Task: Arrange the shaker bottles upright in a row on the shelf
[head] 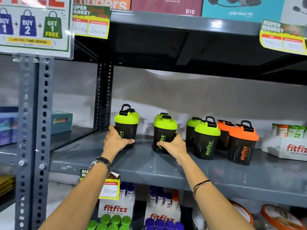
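Black "fitfizz" shaker bottles stand upright on the grey metal shelf [149, 165]. My left hand [114, 140] grips the base of the leftmost green-lidded bottle [127, 121], which has another green lid just behind it. My right hand [174, 146] is wrapped around the lower part of a second green-lidded bottle [164, 130], also with one behind it. To the right stand two more green-lidded bottles [206, 140], front and back, then two orange-lidded bottles [242, 143].
A white fitfizz box [289, 148] with small tubes sits at the shelf's right end. A perforated upright post [33, 130] stands at the left. Price tags hang from the shelf above [182, 24]. Boxes of tubes fill the shelf below [116, 209].
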Motion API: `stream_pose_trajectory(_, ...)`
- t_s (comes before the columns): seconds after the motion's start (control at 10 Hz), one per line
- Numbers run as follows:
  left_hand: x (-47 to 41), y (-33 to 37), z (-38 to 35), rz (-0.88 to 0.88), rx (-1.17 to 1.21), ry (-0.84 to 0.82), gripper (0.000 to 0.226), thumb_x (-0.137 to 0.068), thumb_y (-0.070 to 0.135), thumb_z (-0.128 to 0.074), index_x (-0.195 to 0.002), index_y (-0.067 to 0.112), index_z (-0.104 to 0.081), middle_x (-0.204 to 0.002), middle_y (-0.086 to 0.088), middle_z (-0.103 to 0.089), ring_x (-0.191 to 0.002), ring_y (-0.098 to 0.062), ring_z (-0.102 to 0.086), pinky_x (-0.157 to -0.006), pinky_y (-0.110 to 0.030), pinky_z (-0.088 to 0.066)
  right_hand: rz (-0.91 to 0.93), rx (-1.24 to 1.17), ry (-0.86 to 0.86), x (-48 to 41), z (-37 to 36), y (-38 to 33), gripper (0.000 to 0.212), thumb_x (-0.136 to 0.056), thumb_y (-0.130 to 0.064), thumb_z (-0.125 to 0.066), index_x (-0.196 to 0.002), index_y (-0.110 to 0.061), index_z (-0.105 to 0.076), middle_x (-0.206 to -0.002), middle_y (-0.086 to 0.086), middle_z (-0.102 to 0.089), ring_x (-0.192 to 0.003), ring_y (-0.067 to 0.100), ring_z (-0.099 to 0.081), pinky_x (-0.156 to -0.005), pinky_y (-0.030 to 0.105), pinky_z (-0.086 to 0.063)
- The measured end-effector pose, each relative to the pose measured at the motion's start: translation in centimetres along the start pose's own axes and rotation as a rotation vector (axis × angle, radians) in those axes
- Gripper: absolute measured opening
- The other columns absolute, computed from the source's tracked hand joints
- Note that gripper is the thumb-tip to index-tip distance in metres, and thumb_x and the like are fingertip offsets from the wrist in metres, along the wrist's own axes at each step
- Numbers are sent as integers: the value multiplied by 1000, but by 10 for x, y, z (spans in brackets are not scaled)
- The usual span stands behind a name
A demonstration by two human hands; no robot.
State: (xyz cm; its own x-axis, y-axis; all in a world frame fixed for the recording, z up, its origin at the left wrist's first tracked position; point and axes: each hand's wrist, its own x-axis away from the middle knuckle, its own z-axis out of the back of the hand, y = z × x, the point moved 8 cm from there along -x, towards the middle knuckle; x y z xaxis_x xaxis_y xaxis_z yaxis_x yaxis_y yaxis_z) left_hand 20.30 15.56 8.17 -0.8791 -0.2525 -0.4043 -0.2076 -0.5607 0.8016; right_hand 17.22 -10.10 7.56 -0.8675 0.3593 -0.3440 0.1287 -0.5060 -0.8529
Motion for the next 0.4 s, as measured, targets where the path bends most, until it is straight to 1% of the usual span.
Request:
stream_pose_trajectory(0.1, 1, -1, -1, -7, 13, 11, 88, -61, 31, -86, -124, 3, -32, -125, -21, -51, -115, -37, -48, -92, -43, -41, 7, 2, -2, 1, 0, 0, 61, -57, -32, -81, -102, -17, -42, -116, 9, -60, -104, 28, -59, -86, 38, -50)
stream_pose_trajectory(0.2, 4, 1, 0, -14, 0, 13, 87, -62, 31, -85, -125, 2, -32, -125, -21, -52, -115, -37, -49, -92, -42, -41, 5, 1, -11, 3, 1, -1, 65, -58, -33, -81, -109, -14, -45, -118, 9, -61, -105, 29, -59, -89, 39, -49)
stream_pose_trajectory(0.3, 5, 1, -1, -25, -1, 13, 86, -64, 30, -84, -126, 2, -31, -127, -21, -51, -117, -38, -48, -94, -42, -39, -1, -2, -43, 1, -2, 3, 72, -59, -35, -80, -117, -11, -45, -123, 11, -56, -111, 29, -56, -94, 43, -47)
stream_pose_trajectory(0.4, 14, 9, 4, -47, 17, 49, 92, -65, 28, -84, -131, 0, -27, -131, -24, -45, -119, -40, -45, -95, -44, -38, 3, -46, -52, 4, 1, 0, 77, -62, -36, -79, -124, -9, -42, -130, 13, -50, -114, 29, -55, -97, 45, -45)
